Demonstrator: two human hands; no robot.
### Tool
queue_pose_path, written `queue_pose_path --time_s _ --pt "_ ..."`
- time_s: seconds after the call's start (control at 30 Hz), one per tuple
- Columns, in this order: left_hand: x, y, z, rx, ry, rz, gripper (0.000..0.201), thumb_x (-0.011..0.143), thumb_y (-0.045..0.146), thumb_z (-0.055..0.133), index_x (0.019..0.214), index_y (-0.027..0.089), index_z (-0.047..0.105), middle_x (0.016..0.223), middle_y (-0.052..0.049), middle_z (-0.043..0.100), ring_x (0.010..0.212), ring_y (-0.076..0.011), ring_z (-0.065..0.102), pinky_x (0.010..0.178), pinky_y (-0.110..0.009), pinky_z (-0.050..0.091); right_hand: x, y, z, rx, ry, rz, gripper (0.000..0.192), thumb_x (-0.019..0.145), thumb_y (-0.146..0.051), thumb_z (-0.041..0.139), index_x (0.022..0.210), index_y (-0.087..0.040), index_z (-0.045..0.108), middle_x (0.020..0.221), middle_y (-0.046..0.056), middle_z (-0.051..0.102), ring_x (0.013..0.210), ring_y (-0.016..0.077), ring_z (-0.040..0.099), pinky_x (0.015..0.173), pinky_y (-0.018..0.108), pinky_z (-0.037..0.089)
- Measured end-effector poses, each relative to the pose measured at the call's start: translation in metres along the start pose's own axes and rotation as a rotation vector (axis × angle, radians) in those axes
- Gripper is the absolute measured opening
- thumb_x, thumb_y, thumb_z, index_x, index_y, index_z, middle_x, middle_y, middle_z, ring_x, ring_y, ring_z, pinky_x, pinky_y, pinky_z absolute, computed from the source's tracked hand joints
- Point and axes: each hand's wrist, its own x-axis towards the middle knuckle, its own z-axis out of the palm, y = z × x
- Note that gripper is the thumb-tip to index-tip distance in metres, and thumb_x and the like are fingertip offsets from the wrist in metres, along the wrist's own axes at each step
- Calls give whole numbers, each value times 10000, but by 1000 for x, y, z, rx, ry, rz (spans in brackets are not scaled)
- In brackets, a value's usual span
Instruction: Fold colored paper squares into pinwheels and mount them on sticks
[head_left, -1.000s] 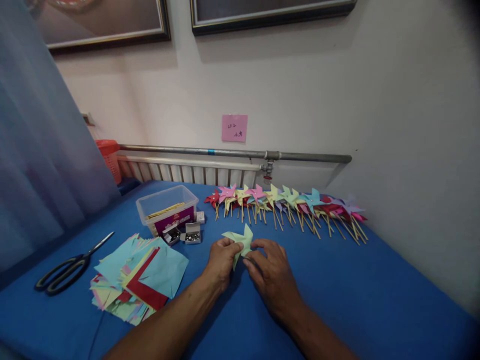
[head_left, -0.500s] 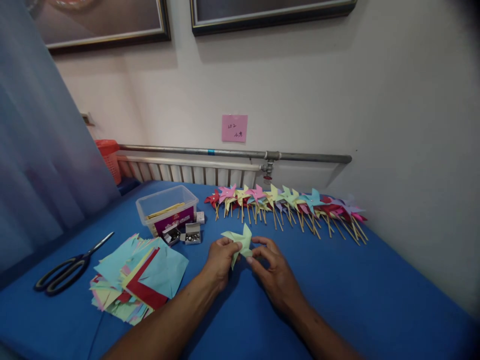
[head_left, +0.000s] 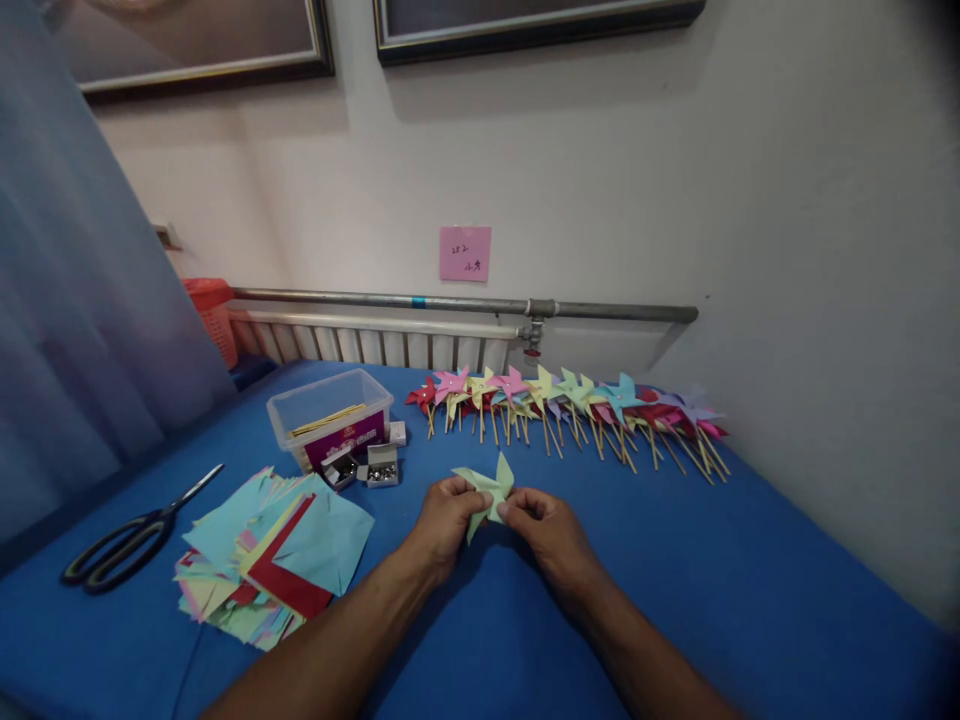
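Note:
A pale green paper pinwheel [head_left: 496,486] is held up over the blue table between both hands, its blades folded in toward the middle. My left hand [head_left: 453,520] pinches it from the left, thumb pressed on the centre. On the right edge, my right hand [head_left: 546,532] closes thumb and forefinger on a blade. No stick shows on this pinwheel. Left of the hands, two small open boxes hold metal pins [head_left: 382,472]. A fanned pile of coloured paper squares [head_left: 330,540] lies nearer to me, beside the left forearm.
Finished pinwheels on sticks [head_left: 577,392] lie in a long row at the back. A clear plastic box [head_left: 279,416] holds thin wooden sticks [head_left: 327,420]. Black-handled scissors [head_left: 142,535] lie at far left on the blue tablecloth [head_left: 712,600]. A red basket [head_left: 217,318] stands behind.
My right hand's thumb and forefinger have closed on the pinwheel's right side; before, the fingers were more spread. The pinwheel has shifted slightly right.

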Motion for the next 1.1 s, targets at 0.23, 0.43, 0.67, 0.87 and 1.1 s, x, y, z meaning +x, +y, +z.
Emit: queue_pose_path --time_s 0.23,0.43,0.67,0.87,1.1 --pt "1 -2 1 31 15 10 241 518 236 775 597 159 561 510 19 575 429 -74 444 467 -228 312 0 -4 -1 -32 4 35 273 625 -415 674 580 -192 522 520 -65 439 501 86 353 502 242 268" --pt "0 -3 2 82 17 7 226 517 238 774 625 152 596 527 11 590 445 -81 458 483 -233 329 -1 -6 -3 -56 10 31 255 632 -406 653 567 -197 522 532 -52 470 512 96 370 513 248 279" --pt "-1 -1 3 139 42 11 223 519 251 761 610 160 579 493 30 546 427 -79 427 453 -234 291 -4 -7 -1 -73 -15 11 240 655 -371 665 570 -201 517 508 -70 438 490 86 354 492 242 259" --pt "-4 4 5 85 40 -9 262 508 254 774 575 172 534 462 41 523 396 -66 397 430 -224 252 5 4 -2 121 49 -20 291 589 -350 793 740 -192 601 626 -30 620 575 129 547 571 248 421" --pt "-3 2 2 82 -40 -15 241 514 249 796 609 139 604 522 3 588 439 -81 453 477 -232 301 7 8 -2 309 -61 55 437 562 -373 835 918 -155 705 876 76 762 810 244 693 744 334 512"
